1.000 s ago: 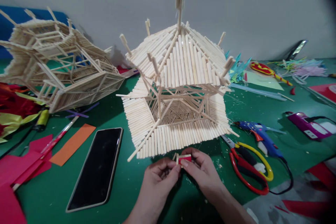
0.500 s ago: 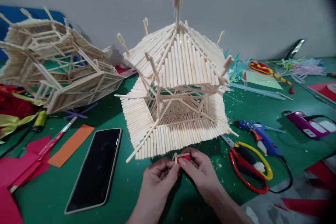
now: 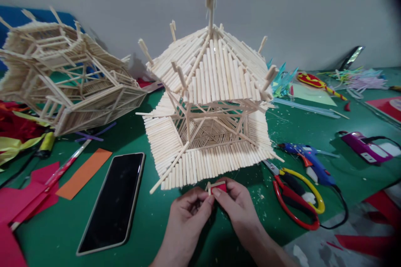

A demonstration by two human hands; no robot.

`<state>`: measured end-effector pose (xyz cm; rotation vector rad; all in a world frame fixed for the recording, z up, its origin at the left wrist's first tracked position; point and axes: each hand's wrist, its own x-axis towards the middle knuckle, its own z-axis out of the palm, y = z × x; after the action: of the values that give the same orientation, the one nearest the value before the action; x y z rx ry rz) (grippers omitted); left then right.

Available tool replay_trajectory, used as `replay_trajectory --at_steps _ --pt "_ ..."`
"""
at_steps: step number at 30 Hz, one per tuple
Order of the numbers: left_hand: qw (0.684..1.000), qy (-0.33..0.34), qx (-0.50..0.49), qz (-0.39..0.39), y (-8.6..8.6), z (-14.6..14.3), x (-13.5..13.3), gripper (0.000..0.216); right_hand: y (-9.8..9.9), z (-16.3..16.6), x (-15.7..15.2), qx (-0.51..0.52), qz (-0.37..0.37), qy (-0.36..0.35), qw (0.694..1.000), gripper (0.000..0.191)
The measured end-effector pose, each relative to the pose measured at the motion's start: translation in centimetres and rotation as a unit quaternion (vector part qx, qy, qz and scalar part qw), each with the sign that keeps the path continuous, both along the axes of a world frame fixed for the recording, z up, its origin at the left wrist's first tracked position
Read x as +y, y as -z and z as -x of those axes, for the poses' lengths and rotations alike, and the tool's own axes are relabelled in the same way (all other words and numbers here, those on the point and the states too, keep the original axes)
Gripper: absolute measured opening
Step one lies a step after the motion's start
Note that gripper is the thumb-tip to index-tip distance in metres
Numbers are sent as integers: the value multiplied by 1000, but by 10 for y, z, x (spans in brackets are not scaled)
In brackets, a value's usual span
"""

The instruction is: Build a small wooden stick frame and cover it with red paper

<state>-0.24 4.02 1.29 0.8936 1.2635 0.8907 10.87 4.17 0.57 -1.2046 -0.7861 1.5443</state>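
Observation:
Just in front of a pavilion model made of wooden sticks (image 3: 216, 162), my two hands meet close together. My right hand (image 3: 239, 204) pinches a small red piece edged with pale wood (image 3: 219, 187), its thumb lying across the red face. Against the left end of that piece, my left hand (image 3: 192, 210) has a short wooden stick (image 3: 209, 188) pinched between thumb and fingers. The curled fingers hide the lower part of both pieces. The model stands upright, with a sloped stick roof over a wide stick base.
A second stick model (image 3: 94, 91) lies tilted at the left. Nearer are a phone (image 3: 111, 202), an orange paper strip (image 3: 86, 173) and red paper (image 3: 23, 202). To the right are scissors (image 3: 296, 200), a blue glue gun (image 3: 313, 164) with its cord, and a purple power adapter (image 3: 368, 148).
Almost nothing differs. The whole view has shifted very slightly, and both hands keep the same pinch on the small pieces.

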Motion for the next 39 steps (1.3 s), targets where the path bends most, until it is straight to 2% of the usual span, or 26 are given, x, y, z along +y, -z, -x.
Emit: replay_trajectory --at_steps 8,16,22,24,30,39 --pt "998 -32 -36 41 -1 -2 1 15 2 0 0 23 10 -1 1000 20" --pt "998 -38 -38 44 -3 -3 2 19 -2 -4 3 1 -3 -8 1000 16" --pt "998 -10 -41 39 -1 -1 3 19 0 -10 -1 -85 -57 -28 994 19" --pt "998 9 -41 38 1 0 4 18 1 -12 -2 -83 -55 -32 995 21" --pt "998 30 -28 50 -1 -1 1 14 6 -15 -3 -102 -61 67 991 16" --pt "999 50 7 -9 -12 -1 6 18 3 -26 -5 -174 -79 48 980 16"
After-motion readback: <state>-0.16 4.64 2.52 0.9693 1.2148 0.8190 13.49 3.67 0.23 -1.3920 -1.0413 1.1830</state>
